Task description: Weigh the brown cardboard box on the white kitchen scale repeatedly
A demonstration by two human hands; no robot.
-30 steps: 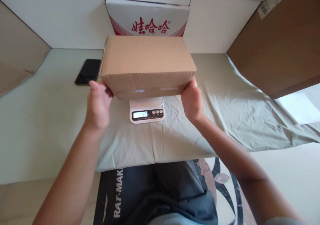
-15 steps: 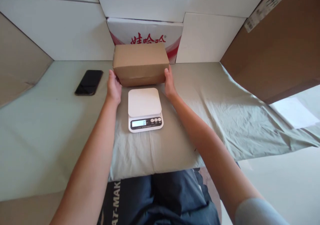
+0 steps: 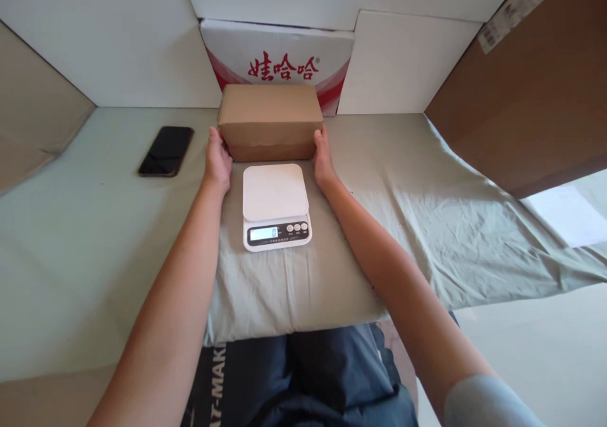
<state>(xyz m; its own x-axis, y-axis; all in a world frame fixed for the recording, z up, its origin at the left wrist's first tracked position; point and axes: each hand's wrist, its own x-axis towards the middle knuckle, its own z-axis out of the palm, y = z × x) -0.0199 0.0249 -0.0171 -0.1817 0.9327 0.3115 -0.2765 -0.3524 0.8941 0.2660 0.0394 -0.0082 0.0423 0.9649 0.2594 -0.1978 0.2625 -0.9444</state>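
Observation:
A closed brown cardboard box [image 3: 271, 133] is between my two hands, just behind the scale. My left hand [image 3: 219, 160] presses against its left end, the fingers partly hidden behind it. At the right end my right hand [image 3: 323, 157] grips the box, thumb towards me. In front of the box lies a white digital kitchen scale [image 3: 275, 193] with a bare platform; its lit display reads 0. I cannot tell whether the box's underside rests fully on the cloth.
A black smartphone [image 3: 165, 151] lies left of my left hand on the pale green cloth [image 3: 95, 237]. Behind the box stands a white carton with red lettering [image 3: 284, 50], among white panels. Large brown cartons [image 3: 535, 98] flank both sides. A white sheet [image 3: 564, 215] is at the far right.
The box appears slightly lower, uncovering more of the red lettering behind it. Both hands keep their hold on its ends. The camera view has shifted slightly.

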